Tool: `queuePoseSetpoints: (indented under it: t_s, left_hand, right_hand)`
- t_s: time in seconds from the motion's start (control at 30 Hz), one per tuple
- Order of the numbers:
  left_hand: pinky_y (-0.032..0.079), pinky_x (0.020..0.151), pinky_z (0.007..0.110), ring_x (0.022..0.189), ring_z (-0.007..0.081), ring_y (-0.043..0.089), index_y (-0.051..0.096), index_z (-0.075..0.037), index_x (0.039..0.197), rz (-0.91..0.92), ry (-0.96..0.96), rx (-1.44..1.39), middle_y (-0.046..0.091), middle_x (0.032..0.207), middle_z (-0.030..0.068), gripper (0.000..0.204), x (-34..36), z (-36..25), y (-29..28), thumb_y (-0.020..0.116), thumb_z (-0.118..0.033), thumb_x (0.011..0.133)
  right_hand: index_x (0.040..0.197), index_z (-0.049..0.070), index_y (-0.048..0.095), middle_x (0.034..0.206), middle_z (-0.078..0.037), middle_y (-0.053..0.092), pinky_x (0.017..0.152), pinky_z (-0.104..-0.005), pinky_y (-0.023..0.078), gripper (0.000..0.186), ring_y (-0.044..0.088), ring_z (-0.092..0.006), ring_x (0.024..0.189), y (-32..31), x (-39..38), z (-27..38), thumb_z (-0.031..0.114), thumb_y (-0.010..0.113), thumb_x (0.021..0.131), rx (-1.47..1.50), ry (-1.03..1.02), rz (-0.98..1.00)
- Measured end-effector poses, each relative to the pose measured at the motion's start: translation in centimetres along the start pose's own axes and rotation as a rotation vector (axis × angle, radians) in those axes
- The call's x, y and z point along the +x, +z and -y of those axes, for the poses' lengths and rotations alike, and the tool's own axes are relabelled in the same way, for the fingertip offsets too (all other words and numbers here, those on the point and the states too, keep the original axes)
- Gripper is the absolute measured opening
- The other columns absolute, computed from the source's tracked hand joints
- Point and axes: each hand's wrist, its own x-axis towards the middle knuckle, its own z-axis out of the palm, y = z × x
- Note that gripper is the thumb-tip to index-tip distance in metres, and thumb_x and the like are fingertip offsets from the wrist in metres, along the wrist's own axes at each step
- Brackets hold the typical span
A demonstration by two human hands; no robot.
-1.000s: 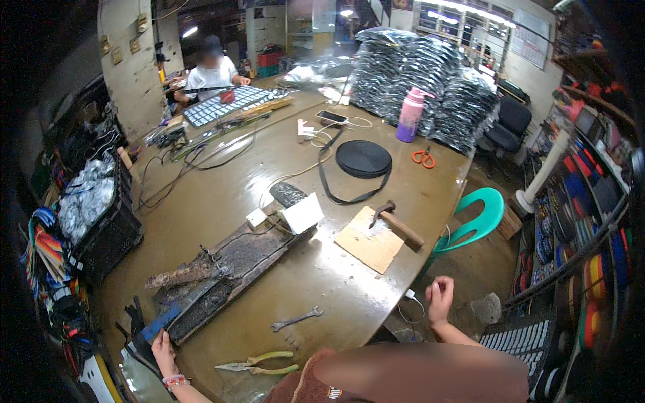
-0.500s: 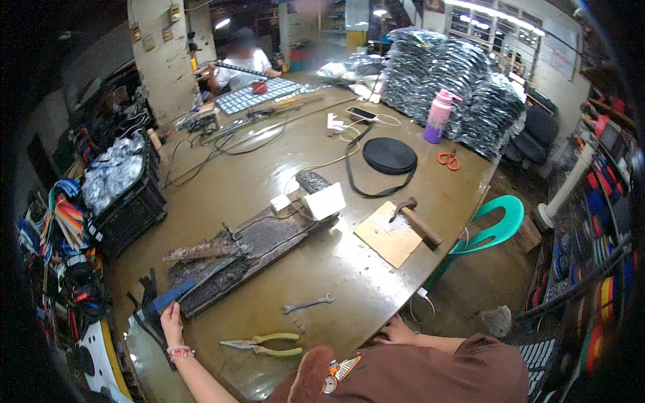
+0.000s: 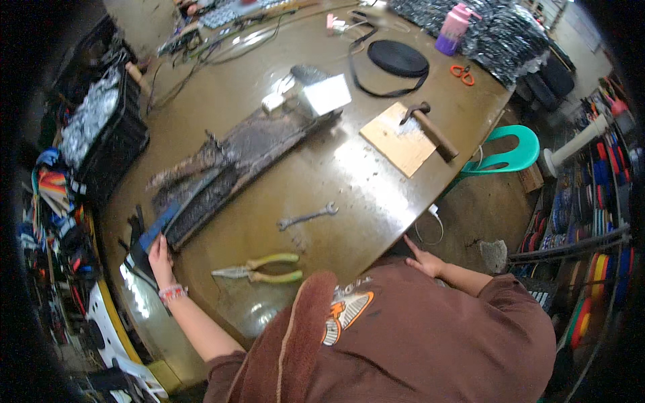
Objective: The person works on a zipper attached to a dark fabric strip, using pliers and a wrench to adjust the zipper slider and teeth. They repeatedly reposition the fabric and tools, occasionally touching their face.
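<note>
Left hand (image 3: 160, 260) at the end of a blue-wrapped bar (image 3: 162, 219), right hand (image 3: 426, 261) low beside the worktop (image 3: 218, 250) edge.

The bar's blue end lies by black straps (image 3: 138, 252), at the near-left end of a grimy dark board (image 3: 265, 144); the left fingers touch there, but I cannot tell whether that grip is closed. The right hand's fingers are partly hidden, its grip likewise unclear. Yellow-green-handled long-nose pliers (image 3: 250, 269) and an open-ended wrench (image 3: 308, 216) lie between the hands.
</note>
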Motion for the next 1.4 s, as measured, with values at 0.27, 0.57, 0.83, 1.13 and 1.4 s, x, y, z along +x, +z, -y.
queuePoseSetpoints:
  t_s: [0.27,0.57,0.83,1.13,1.4]
  left_hand:
    - [0.018,0.041,0.018,0.046,-0.0003,0.027,0.059,-0.005,0.113,-0.023,0.010,-0.031,0.035,0.058,-0.0125,0.033,-0.6,-0.5,0.3,0.058,-0.027,0.088]
    - [0.038,0.059,0.016,0.067,0.0020,0.047,0.057,0.003,0.113,-0.026,-0.014,-0.021,0.061,0.094,0.0006,0.040,-0.7,-0.4,0.4,0.062,-0.026,0.086]
    - [0.043,0.083,0.025,0.093,0.0111,0.056,0.056,0.006,0.113,-0.033,0.127,-0.002,0.063,0.103,0.0076,0.040,-0.8,0.5,0.7,0.062,-0.023,0.085]
    - [0.029,0.047,0.017,0.057,-0.0002,0.038,0.057,0.001,0.113,-0.034,0.054,-0.068,0.058,0.081,-0.0054,0.036,-0.7,0.1,0.8,0.060,-0.024,0.087]
    - [0.042,0.085,0.023,0.092,0.0097,0.056,0.055,0.008,0.112,-0.042,-0.018,-0.049,0.062,0.103,0.0073,0.040,-1.0,-0.9,0.7,0.062,-0.022,0.085]
  right_hand:
    - [0.113,0.003,0.056,0.104,-0.021,0.058,0.089,-0.0424,0.042,0.036,0.055,-0.0356,0.102,-10.7,-1.9,24.1,0.028,0.051,0.088,0.092,-0.682,0.246]
    - [0.091,0.006,0.048,0.115,-0.019,0.047,0.096,-0.0563,0.028,0.032,0.041,-0.0366,0.115,-12.3,-1.9,39.3,0.039,0.049,0.088,0.995,-1.385,1.147]
    - [0.136,-0.005,0.020,0.131,-0.029,0.035,0.102,-0.0492,0.029,0.082,0.036,-0.0366,0.124,-2.1,-12.4,42.4,0.042,0.059,0.081,2.105,-0.891,1.486]
    - [0.127,-0.011,0.028,0.118,-0.032,0.044,0.095,-0.0489,0.037,0.072,0.047,-0.0413,0.110,-4.0,-10.0,43.9,0.041,0.053,0.084,1.942,-0.987,1.369]
    - [0.111,-0.011,0.039,0.101,-0.028,0.050,0.078,-0.0412,0.042,0.056,0.053,-0.0338,0.087,-6.3,-6.6,45.8,0.040,0.044,0.090,1.625,-1.496,0.862]
